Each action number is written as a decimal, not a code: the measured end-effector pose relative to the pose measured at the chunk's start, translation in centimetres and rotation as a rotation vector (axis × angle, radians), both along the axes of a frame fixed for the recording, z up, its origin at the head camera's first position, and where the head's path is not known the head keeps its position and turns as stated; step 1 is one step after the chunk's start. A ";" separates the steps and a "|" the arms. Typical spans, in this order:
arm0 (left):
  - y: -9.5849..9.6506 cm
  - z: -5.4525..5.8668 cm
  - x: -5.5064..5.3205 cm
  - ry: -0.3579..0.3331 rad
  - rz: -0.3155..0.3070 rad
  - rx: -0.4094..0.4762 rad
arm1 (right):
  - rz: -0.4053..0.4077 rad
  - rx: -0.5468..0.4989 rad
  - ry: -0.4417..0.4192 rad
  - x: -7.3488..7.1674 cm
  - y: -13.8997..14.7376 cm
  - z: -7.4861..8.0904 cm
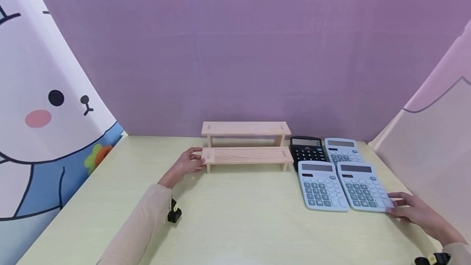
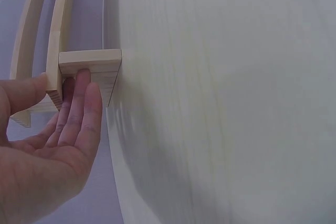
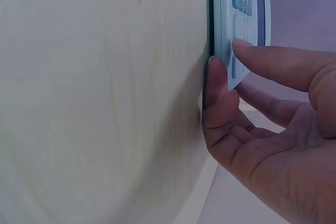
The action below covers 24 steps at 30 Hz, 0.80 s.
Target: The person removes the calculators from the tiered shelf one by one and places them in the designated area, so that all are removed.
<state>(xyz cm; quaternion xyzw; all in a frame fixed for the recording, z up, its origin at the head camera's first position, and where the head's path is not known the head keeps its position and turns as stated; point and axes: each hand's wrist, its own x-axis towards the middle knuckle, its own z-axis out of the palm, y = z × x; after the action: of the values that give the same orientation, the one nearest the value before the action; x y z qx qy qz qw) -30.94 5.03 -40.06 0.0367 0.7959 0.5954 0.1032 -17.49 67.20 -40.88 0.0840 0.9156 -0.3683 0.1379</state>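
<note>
A two-tier wooden stand [image 1: 247, 155] stands at the back of the table. My left hand [image 1: 186, 163] grips the left end of its lower step, thumb against the board [image 2: 55, 59] and fingers tucked under it beside the leg in the left wrist view. On the right lie several calculators. My right hand [image 1: 411, 208] pinches the lower right corner of the nearest right light-blue calculator [image 1: 363, 187]; in the right wrist view the thumb lies over the keys' side and the fingers curl at the calculator's edge [image 3: 224, 30].
Another light-blue calculator [image 1: 324, 187] lies just left of the pinched one. Behind them are a black calculator [image 1: 308, 148], close to the stand's right end, and a further light-blue one [image 1: 342, 150]. A purple cloth wall [image 1: 250, 52] rises behind the table [image 1: 235, 224].
</note>
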 end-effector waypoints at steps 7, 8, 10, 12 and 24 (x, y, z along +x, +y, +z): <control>0.1 -0.1 -0.1 -0.001 0.008 0.017 | 0.025 -0.044 0.076 0.4 0.3 -0.3; 0.1 -0.2 -0.1 -0.001 0.006 0.021 | 0.028 -0.046 0.084 0.3 0.5 -0.5; 0.1 -0.2 -0.1 -0.002 0.001 0.018 | 0.029 -0.065 0.090 0.2 1.1 -0.8; 0.0 -0.2 -0.1 -0.009 0.004 0.023 | 0.024 -0.070 0.096 0.0 1.7 -1.0; -1.8 0.0 1.1 0.081 -0.133 -0.081 | -0.027 -0.085 0.322 -1.4 1.7 -1.2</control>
<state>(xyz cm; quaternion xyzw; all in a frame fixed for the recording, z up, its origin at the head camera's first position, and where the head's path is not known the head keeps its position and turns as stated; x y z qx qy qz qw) -29.85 3.23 -40.06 0.1093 0.8186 0.5527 0.1118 -18.89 68.94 -42.05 0.0303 0.9083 -0.4171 -0.0120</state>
